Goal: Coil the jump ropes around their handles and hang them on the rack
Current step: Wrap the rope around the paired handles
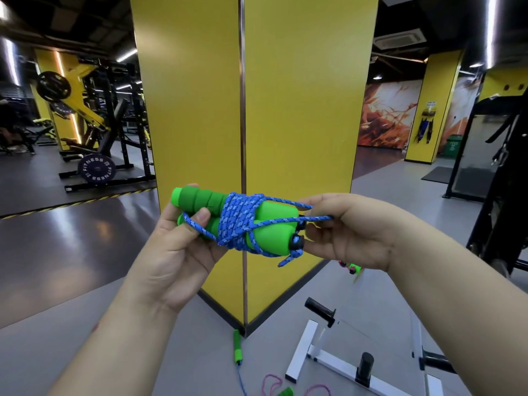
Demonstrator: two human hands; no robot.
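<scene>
Head cam: left hand (174, 247) grips the two green foam handles (228, 221) side by side, thumb pinning a strand so the wraps of blue braided rope (240, 221) stay tight, I think. Right hand (351, 230) pinches the rope's loose loop at the cap end (probably tucking it). No containers here; another green handle (237, 350) lies on the floor by the white rack (303, 350).

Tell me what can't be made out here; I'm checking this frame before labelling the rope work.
- Head view: the fingertips of the right hand are hidden behind the hand, so how it holds the blue rope loop is unclear.
- The far side of the green handles is hidden by the coils.
- The pink rope on the floor is cut off by the bottom edge.
- The white rack is cut off at the bottom edge.
</scene>
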